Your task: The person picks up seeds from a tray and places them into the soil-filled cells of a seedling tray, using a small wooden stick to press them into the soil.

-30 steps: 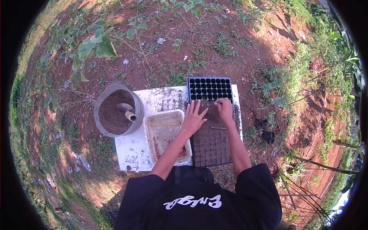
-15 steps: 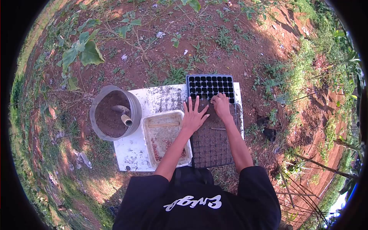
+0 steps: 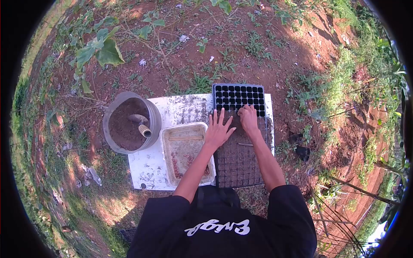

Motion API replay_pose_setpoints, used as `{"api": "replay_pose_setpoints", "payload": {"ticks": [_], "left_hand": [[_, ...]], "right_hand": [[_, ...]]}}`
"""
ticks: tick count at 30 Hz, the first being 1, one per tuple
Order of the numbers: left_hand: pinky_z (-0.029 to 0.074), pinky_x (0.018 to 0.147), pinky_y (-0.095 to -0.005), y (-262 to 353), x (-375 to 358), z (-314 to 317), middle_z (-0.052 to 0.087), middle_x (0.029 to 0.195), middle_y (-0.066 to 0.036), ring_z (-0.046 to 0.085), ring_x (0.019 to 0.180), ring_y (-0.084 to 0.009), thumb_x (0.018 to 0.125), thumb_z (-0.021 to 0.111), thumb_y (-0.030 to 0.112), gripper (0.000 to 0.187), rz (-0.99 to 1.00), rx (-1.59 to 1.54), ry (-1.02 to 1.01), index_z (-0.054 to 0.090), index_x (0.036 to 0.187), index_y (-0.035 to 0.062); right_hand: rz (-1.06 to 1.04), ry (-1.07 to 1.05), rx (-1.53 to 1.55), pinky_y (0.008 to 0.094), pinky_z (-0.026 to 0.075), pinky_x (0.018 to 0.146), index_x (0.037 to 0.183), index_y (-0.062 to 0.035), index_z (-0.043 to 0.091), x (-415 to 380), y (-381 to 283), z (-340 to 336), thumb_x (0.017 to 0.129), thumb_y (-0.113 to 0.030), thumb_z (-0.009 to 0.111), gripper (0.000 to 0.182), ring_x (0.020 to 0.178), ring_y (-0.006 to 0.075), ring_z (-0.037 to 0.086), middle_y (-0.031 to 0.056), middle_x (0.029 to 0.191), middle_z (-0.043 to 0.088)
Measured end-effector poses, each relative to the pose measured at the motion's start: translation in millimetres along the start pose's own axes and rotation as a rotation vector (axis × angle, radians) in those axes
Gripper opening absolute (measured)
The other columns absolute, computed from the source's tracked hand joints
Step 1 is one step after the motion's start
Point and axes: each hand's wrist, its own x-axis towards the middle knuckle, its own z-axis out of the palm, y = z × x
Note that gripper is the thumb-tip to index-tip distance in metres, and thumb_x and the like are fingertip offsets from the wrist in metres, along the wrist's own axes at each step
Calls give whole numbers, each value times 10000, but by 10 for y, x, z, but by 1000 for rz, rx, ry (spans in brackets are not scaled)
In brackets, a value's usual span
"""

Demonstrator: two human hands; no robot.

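I count one tub (image 3: 186, 149), one bucket (image 3: 155, 118) by the tabletop's (image 3: 148, 170) left edge, one scoop (image 3: 144, 130), one tray (image 3: 239, 95) along the right edge.

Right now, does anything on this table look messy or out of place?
Yes, the white tabletop has dark smudges left of the cell tray, possibly soil. Also, a thin stick-like piece lies across the tray's filled cells, looking stray.
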Motion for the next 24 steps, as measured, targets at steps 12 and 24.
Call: {"api": "replay_pose_setpoints", "payload": {"ticks": [12,24], "left_hand": [[270,1160,-540,-25,-25,-8,317,1535,-224,300,1426,-415,992,484,479,529,16,-98,43,564,1360,107],[267,1170,-495,-29,-36,-21,343,1511,-242,335,1414,-385,996,492,440,515,15,-131,59,544,1356,74]], "right_hand": [[5,44,96,402,397,839,1050,-148,655,-189,-77,-179,822,-55,617,249,895,234,552,-7,905,714],[-35,74,-140,404,385,789,993,-126,599,-196,-164,-114,771,-114,653,229,903,247,552,74,816,601]]}}
